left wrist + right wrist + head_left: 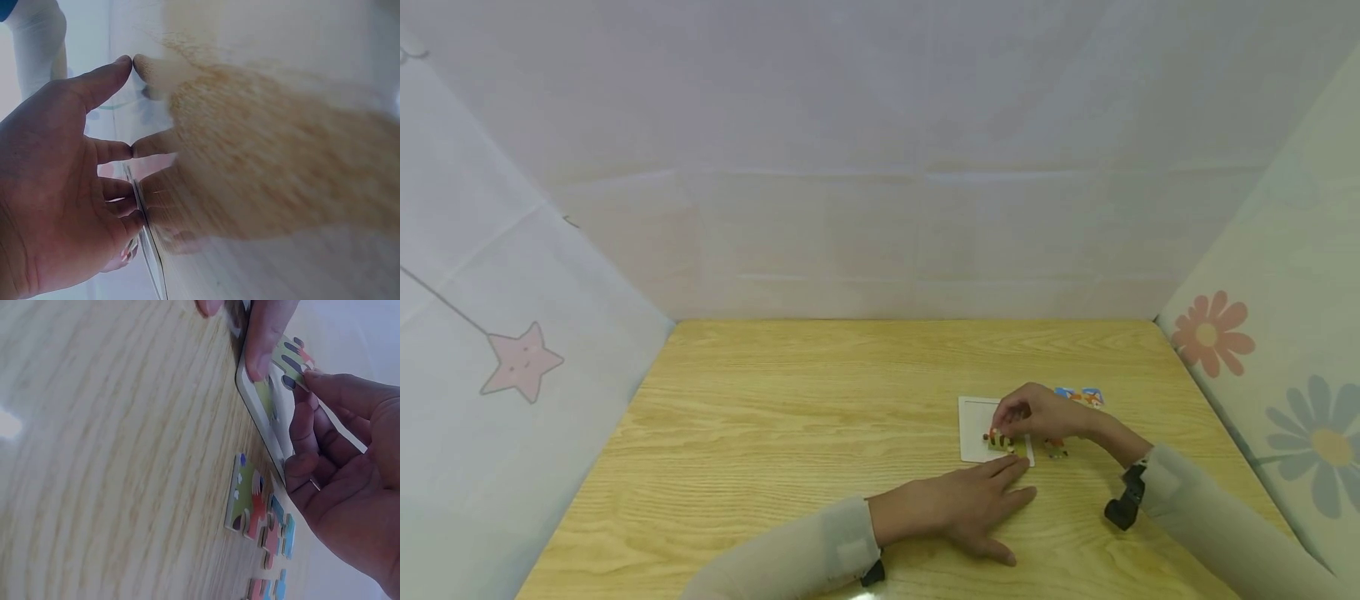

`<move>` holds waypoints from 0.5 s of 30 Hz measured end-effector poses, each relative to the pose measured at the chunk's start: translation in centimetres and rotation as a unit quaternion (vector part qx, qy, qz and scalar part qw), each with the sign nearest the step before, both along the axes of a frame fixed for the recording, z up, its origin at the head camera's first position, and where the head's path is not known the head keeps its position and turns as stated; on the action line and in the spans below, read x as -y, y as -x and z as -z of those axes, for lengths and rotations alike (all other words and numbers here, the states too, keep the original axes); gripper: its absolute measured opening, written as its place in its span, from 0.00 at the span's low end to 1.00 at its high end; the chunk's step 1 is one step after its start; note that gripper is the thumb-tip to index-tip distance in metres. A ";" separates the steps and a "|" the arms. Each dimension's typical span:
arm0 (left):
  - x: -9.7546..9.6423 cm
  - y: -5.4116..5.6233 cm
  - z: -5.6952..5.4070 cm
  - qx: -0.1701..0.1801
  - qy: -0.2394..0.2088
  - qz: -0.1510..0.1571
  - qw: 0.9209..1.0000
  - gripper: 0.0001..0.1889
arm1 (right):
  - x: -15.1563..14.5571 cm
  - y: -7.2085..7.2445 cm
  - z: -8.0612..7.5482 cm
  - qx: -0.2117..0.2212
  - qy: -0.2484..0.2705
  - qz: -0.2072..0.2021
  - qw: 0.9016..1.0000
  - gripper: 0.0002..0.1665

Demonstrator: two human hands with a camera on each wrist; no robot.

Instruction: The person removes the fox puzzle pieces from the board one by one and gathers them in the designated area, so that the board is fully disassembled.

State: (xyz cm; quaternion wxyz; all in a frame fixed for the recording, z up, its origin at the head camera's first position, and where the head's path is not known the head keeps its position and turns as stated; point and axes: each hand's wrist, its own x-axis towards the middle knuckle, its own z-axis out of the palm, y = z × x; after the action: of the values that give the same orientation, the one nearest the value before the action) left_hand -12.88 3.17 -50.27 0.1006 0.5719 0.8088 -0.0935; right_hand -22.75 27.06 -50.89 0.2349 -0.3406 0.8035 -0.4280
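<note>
A white puzzle tray (973,417) lies flat on the right part of the wooden table. My right hand (1045,411) is above it and pinches a green puzzle piece (290,362) with dark stripes and a red patch, tilted up off the tray. Beneath it, another green piece (265,400) sits in the tray, partly hidden by a finger. My left hand (973,507) is spread on the table with straight fingers, their tips on the tray's near edge. In the left wrist view, the left hand (62,187) has nothing in its palm.
Loose puzzle pieces lie to the right of the tray: a green and orange one (247,497) close by, and blue and orange ones (1092,397) farther back. White cloth (880,242) hangs behind the table and on both sides. Each wrist wears a black camera mount (1126,500).
</note>
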 end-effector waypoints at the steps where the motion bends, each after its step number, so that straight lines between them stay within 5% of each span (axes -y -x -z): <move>1: 0.0 0.0 0.0 -0.002 0.000 0.000 1.000 0.49 | -0.1 0.0 0.0 0.000 0.001 0.002 1.000 0.07; 15: 0.0 0.0 -0.2 0.017 0.005 -0.009 1.000 0.49 | -2.4 -0.5 -0.9 0.000 -0.014 0.034 0.999 0.07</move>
State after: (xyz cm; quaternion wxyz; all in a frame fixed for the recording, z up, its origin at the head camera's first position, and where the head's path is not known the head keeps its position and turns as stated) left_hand -12.88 3.15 -50.12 0.1181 0.5655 0.8116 -0.0867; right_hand -22.29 29.44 -49.97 0.2252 -0.3097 0.8205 -0.4244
